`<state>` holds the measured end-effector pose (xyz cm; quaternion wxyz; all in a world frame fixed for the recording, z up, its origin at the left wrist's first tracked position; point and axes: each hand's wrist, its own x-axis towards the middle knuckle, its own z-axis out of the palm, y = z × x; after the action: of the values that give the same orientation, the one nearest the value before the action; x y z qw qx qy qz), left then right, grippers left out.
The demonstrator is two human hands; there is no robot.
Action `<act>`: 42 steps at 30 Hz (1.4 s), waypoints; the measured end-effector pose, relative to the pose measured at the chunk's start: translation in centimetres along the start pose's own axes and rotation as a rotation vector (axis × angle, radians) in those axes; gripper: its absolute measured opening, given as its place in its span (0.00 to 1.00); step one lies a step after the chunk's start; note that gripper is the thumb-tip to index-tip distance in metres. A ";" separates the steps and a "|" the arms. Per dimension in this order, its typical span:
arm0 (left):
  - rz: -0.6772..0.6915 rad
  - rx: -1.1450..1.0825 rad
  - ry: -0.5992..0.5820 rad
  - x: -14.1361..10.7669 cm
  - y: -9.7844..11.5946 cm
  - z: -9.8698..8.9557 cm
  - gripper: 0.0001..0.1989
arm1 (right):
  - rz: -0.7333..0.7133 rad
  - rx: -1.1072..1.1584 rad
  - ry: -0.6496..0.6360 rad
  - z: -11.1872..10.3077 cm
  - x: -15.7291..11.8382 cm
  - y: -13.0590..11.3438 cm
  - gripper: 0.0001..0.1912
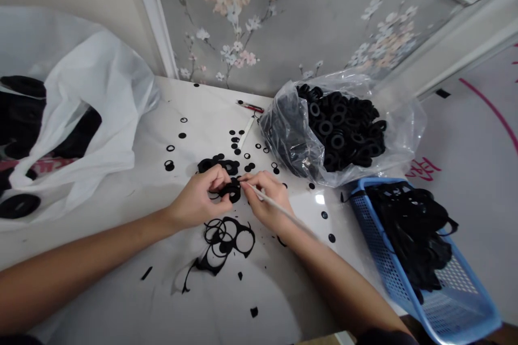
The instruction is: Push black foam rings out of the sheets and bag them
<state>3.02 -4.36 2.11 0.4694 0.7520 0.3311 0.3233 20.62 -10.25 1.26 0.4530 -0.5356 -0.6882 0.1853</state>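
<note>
My left hand pinches a black ring above the white table. Close on its right, my right hand is closed on a thin pale stick, whose tip is at the ring's upper right. Just behind my fingers lie more black ring pieces. In front of my hands rest black cut-out scraps with round holes. Small black discs and thin rings are scattered over the table.
A clear bag of black rings stands at the back right, near a red cutter and a white strip. A blue basket with black scraps is at the right. A white plastic bag holds black pieces at the left.
</note>
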 end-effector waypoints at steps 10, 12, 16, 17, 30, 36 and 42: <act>0.018 0.014 -0.060 0.1 -0.1 -0.1 0.15 | 0.048 0.046 -0.111 -0.9 0.2 0.2 0.06; 0.055 0.037 -0.061 0.3 -0.3 -0.1 0.16 | -0.022 -0.070 -0.090 -0.7 0.3 0.3 0.06; 0.139 0.101 -0.067 0.6 -0.6 -0.3 0.15 | -0.079 -0.315 -0.022 -0.4 0.3 0.3 0.07; 0.156 0.120 -0.070 0.7 -0.8 -0.4 0.14 | -0.079 -0.345 -0.003 -0.4 0.3 0.4 0.07; 0.310 -0.164 0.051 -0.3 -0.2 -2.0 0.09 | 0.286 -0.268 0.129 -2.9 1.2 2.2 0.10; 0.014 -0.222 -0.014 -0.1 1.1 -2.0 0.11 | 0.260 0.024 0.159 -3.0 1.6 1.3 0.08; -0.091 0.232 -0.242 0.7 1.1 -1.7 0.06 | 0.309 0.124 0.183 -3.5 1.8 -0.1 0.08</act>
<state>2.27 -3.34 3.81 0.4300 0.8188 0.3410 0.1685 23.43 -9.47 3.98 0.5120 -0.6205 -0.5409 0.2454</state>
